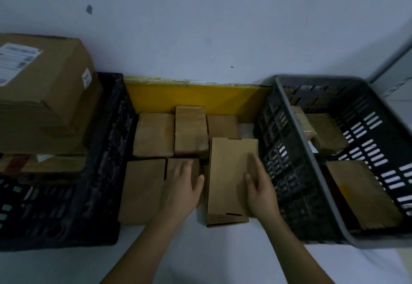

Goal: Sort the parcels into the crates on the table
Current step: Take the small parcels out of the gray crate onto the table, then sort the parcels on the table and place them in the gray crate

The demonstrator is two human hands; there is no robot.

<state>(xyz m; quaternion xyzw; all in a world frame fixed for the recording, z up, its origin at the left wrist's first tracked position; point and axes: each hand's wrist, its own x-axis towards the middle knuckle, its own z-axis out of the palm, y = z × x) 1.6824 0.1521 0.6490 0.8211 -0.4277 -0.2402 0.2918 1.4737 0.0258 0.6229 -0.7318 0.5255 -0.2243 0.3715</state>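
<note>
Right hand [258,185] flat, fingers spread on centre-frame brown parcel [229,172]; left hand [185,183] likewise flat on neighbouring parcel [178,165].

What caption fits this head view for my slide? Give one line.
Both hands rest on brown parcels lying between a black crate and a grey crate.

one head-worn wide-angle view looks forward and down from close above the table [223,261], facing the wall [223,27], crates at both edges.
</note>
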